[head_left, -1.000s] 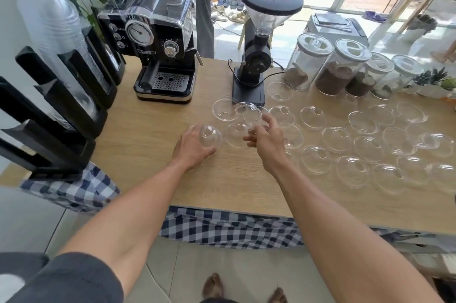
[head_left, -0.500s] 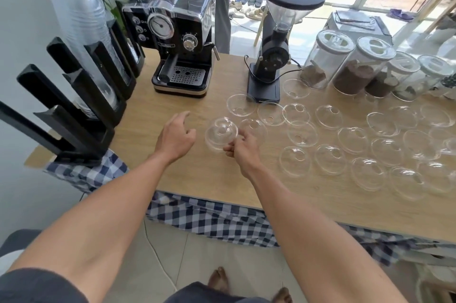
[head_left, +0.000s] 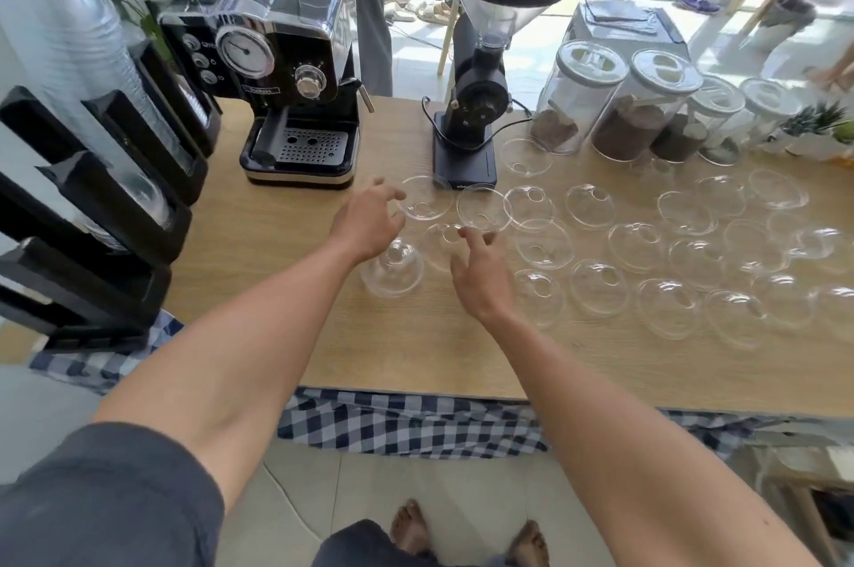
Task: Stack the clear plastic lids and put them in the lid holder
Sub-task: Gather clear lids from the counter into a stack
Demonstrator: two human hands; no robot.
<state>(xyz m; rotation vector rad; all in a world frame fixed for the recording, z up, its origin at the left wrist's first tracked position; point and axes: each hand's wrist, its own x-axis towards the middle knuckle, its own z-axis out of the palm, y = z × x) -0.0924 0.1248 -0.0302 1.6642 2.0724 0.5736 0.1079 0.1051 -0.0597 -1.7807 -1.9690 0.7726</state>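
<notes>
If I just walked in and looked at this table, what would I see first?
Probably the crowd of clear dome lids spread over the right half of the wooden table, with two bare hands reaching in: the left hand above a small stack of lids, the right hand beside it. Behind them stand a shiny espresso machine and a black coffee grinder, and at the far left a black lid holder already carries a tall stack.

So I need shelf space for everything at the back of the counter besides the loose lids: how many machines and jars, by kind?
Espresso machine: 1
Coffee grinder: 1
Lidded glass jars: 4
Total: 6
</notes>
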